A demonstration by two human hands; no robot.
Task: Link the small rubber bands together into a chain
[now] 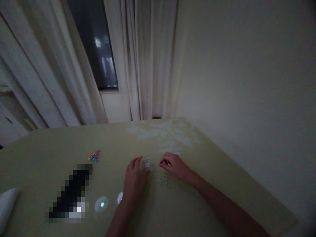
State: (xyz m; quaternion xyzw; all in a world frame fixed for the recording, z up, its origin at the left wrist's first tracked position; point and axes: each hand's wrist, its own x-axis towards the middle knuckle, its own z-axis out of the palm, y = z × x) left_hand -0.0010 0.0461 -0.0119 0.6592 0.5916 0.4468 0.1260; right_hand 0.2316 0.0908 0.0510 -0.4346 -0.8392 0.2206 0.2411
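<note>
My left hand (134,177) curves around a small clear plastic box (147,163) on the table, fingers on its far left side and thumb near its front edge. What is inside the box is too blurred to name. To the right, my right hand (175,166) is closed in a pinch just above the table, thumb and forefinger together. Anything between those fingertips is too small to make out. Several small pale rings (159,183) lie loose in front of the box, between my hands. A clear shiny bit shows behind my right hand.
Left of my hands are a small pile of colourful bits (93,156), a blurred-out dark oblong (71,191) and a round clear lid-like disc (101,204). Another round piece (119,198) is partly hidden by my left wrist. A white object (7,205) sits at the far left.
</note>
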